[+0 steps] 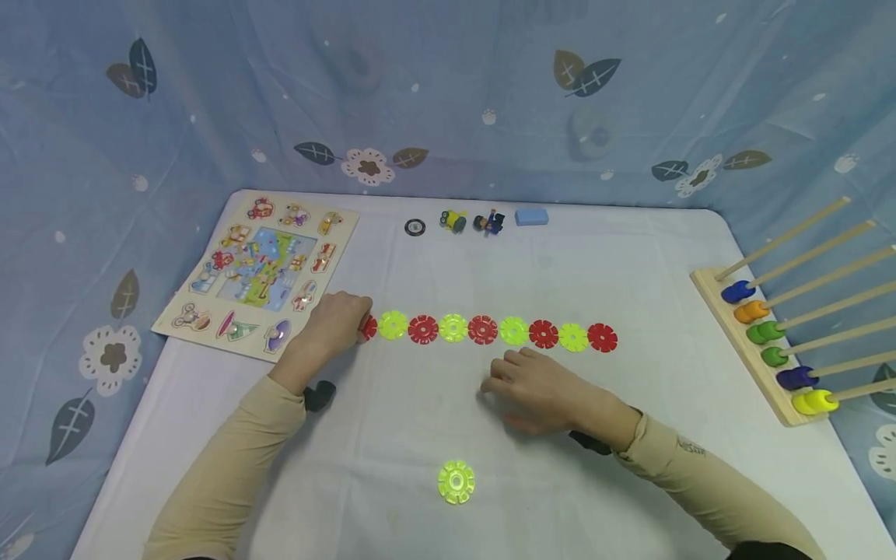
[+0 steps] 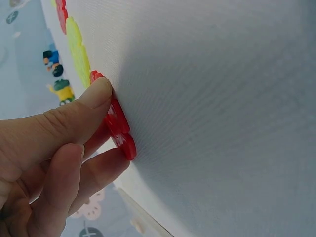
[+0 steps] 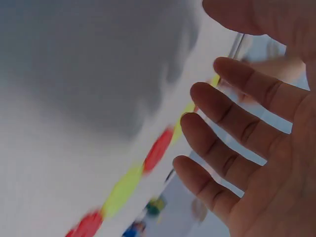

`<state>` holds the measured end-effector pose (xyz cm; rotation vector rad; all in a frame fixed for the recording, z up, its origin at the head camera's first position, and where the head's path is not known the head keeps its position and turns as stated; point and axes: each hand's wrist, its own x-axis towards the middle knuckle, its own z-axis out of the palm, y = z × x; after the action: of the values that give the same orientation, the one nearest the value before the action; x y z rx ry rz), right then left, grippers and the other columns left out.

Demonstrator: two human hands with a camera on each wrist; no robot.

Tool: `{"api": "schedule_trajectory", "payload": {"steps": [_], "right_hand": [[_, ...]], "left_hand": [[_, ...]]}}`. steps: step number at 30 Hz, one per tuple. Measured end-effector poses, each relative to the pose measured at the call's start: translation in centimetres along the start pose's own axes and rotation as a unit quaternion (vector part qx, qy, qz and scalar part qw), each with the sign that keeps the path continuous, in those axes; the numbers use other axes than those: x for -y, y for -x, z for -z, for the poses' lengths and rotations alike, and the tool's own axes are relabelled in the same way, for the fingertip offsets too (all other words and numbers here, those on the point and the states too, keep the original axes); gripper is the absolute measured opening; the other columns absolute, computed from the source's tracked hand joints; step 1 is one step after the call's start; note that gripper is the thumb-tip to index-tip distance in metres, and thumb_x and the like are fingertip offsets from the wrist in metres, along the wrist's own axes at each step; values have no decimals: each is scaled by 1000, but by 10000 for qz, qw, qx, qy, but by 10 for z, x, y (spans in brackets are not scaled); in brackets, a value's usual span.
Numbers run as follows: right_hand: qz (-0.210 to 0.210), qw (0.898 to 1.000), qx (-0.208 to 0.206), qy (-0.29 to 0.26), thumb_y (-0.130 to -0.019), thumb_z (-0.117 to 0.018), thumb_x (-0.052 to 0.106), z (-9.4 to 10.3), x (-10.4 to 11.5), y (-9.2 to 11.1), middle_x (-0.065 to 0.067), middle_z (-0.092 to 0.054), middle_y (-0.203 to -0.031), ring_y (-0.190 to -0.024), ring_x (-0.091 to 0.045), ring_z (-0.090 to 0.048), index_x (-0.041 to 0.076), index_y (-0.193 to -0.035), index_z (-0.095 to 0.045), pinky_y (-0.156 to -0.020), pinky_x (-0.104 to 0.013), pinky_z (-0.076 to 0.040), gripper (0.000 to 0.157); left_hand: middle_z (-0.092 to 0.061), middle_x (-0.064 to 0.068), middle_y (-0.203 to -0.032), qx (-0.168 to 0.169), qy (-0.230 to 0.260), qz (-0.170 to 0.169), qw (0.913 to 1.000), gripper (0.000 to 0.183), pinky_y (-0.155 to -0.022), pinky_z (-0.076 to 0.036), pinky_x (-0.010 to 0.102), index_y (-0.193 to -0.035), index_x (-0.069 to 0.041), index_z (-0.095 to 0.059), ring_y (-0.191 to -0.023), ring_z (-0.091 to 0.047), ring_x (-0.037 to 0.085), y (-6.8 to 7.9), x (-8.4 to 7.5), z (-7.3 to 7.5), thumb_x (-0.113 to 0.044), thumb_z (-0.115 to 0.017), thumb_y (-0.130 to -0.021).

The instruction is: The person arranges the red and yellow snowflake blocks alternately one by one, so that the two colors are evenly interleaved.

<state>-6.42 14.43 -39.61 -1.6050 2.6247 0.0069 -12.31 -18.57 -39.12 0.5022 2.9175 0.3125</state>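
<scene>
At the left end of a row of alternating red and yellow-green notched plastic discs, my left hand (image 1: 336,323) pinches a red disc (image 2: 118,118) between thumb and fingers. That disc touches or nearly touches the yellow-green disc (image 1: 393,325) beside it. The row runs right to a last red disc (image 1: 603,337). Just below the row's middle, my right hand (image 1: 535,389) holds nothing; its fingers (image 3: 212,138) are spread and relaxed in the right wrist view. A single yellow-green disc (image 1: 456,482) lies apart, near the front of the table.
A wooden picture puzzle board (image 1: 210,292) lies at the left. Along the back are a small wheel (image 1: 415,227), two toy figures (image 1: 453,221) and a blue block (image 1: 531,217). A peg rack (image 1: 742,342) with coloured beads stands at the right edge of the white table (image 1: 392,435).
</scene>
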Motion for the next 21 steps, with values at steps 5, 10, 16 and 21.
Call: {"api": "schedule_trajectory", "payload": {"steps": [5, 10, 16, 21], "right_hand": [[702, 9970, 271, 167, -77, -75, 44, -3, 32, -12, 4, -60, -115, -98, -14, -55, 27, -123, -58, -88, -31, -48, 52], [1336, 9899, 474, 79, -80, -69, 45, -7, 57, -19, 5, -54, -130, -110, -14, -53, 32, -132, -51, -94, -31, -47, 57], [1712, 9843, 432, 46, -85, -66, 39, -11, 69, -25, 6, -57, -123, -107, -12, -54, 34, -127, -57, -93, -28, -47, 44], [1636, 9847, 596, -3, -85, -67, 38, -7, 73, -29, 6, -57, -117, -98, -10, -55, 30, -121, -61, -85, -23, -48, 37]], "left_hand": [[-58, 5, -64, -9, 3, -16, 10000, 26, -59, -39, 31, -73, -4, -56, -62, -49, 20, 0, 0, 0, -2, -82, -70], [-56, 4, -64, -8, 32, -25, 10000, 26, -59, -38, 30, -72, -5, -56, -62, -48, 19, 0, 1, 0, -2, -82, -70], [-57, 4, -63, -14, 6, -29, 10000, 27, -58, -38, 30, -72, -5, -56, -61, -48, 19, 0, 1, 0, -2, -82, -69], [-57, 5, -63, -20, 22, -27, 10000, 26, -59, -38, 30, -72, -4, -56, -61, -48, 19, 1, 1, 0, -2, -82, -69]]}}
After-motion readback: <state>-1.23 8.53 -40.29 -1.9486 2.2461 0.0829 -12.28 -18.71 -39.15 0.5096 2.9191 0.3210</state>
